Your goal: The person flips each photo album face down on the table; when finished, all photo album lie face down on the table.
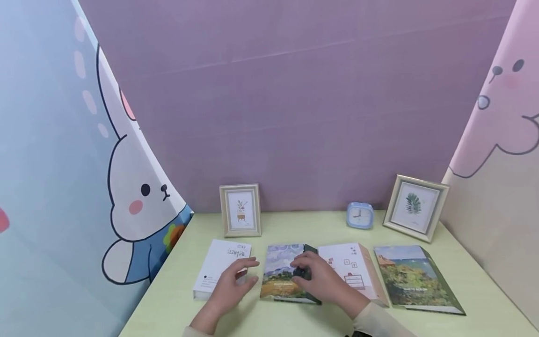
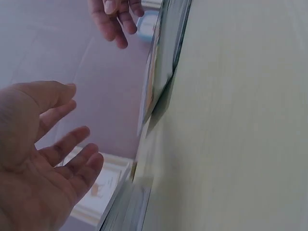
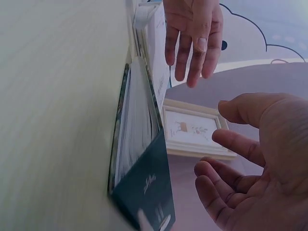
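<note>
A photo album [image 1: 278,276] with a painted landscape cover lies on the table between my two hands. Over its right side hovers my right hand [image 1: 324,278], fingers bent loosely; the right wrist view shows this hand [image 3: 262,163] apart from the album's dark green spine [image 3: 147,178]. My left hand [image 1: 231,286] is raised left of the album, near the right edge of a white book [image 1: 216,269]. In the left wrist view, the left palm [image 2: 38,178] holds nothing. A dark patch under the right fingers is partly hidden, and I cannot tell what it is.
Right of the album lie a white book with red drawings [image 1: 351,274] and a second painted album [image 1: 417,278]. Behind stand a plant-picture frame [image 1: 241,209], a blue alarm clock [image 1: 360,215] and a leaf-picture frame [image 1: 416,207]. Fabric walls surround the pale green table [image 1: 168,309].
</note>
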A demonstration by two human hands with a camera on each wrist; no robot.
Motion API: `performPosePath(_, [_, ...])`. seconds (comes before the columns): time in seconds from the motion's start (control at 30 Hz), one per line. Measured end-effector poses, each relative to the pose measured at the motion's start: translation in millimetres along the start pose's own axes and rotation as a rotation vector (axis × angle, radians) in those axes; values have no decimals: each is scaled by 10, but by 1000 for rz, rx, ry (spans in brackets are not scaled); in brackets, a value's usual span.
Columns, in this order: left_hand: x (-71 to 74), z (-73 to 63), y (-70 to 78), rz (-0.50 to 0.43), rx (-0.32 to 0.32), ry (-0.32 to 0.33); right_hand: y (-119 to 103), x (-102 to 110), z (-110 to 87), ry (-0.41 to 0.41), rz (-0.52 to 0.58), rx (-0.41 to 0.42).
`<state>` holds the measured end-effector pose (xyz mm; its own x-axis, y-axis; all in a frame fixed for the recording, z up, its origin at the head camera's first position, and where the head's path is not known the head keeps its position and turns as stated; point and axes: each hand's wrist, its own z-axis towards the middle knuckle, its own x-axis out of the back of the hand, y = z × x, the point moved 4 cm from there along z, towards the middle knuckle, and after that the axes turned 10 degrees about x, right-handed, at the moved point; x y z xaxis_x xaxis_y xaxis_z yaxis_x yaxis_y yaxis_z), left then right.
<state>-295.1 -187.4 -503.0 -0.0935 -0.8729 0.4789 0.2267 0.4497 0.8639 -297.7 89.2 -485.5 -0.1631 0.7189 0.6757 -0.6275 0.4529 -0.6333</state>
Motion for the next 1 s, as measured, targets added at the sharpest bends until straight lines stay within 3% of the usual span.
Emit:
performPosePath(0.2, [231,-10,-71,-15,30,112,-24,-103,104,-6,21,-3])
performPosePath(0.4, [555,-13,-185,53,69,235,-95,-221,203,-25,44,4])
performPosePath(0.67, [1031,-120,-450,56,182,378,-202,-424,318,-50,58,-5])
performPosePath(0.87, [1192,-183,-673,-32,354,370,-279,-591,419,-91,95,-25])
performPosePath(1.0, [1199,-197,-784,-107,419,328,-345,-714,479,-118,89,-24])
